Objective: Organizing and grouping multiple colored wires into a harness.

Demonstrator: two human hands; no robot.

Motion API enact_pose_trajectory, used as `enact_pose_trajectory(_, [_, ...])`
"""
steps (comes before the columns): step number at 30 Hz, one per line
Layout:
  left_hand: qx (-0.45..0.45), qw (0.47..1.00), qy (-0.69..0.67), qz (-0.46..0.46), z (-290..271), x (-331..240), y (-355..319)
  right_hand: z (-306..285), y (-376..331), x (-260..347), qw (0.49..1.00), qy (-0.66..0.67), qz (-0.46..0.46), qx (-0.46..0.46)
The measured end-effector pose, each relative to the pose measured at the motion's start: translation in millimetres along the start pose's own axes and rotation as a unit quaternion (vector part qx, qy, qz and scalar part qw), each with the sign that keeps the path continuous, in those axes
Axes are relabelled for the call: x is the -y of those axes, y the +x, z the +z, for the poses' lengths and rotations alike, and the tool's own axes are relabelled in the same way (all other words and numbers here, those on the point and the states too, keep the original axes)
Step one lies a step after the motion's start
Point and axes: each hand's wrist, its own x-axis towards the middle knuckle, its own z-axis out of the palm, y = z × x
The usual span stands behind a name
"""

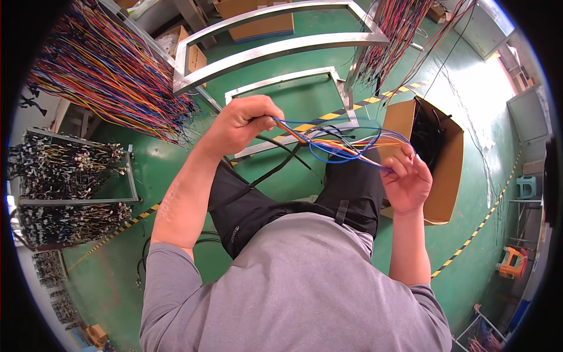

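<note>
A: Found at the left hand?
B: Closed, with thumb pressed to curled fingers — pinching one end of the wire bundle.
A: And at the right hand?
B: Closed with bent fingers on strands at the opposite end.
A: Location of the wire bundle?
B: Held in the air between both hands, above the thighs, with blue strands loosely looped.
A: Noted nearby?
B: Observed an open cardboard box to the right — plus a metal frame ahead and hanging multicoloured wires upper left.
</note>
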Motion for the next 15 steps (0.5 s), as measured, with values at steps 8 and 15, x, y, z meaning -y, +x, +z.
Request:
enact_pose_trajectory(8, [-0.131, 0.984, -0.118, -0.015, 21.2, 20.4, -11.3, -3.6, -8.4, 13.2, 0.981, -0.145, 0.003, -0.130])
enact_pose_trajectory(15, [-0.177, 0.972, -0.149, -0.036, 34.2, -3.5, -11.3, -38.4, -27.7, -2.8, 0.891, -0.381, 0.081, -0.235])
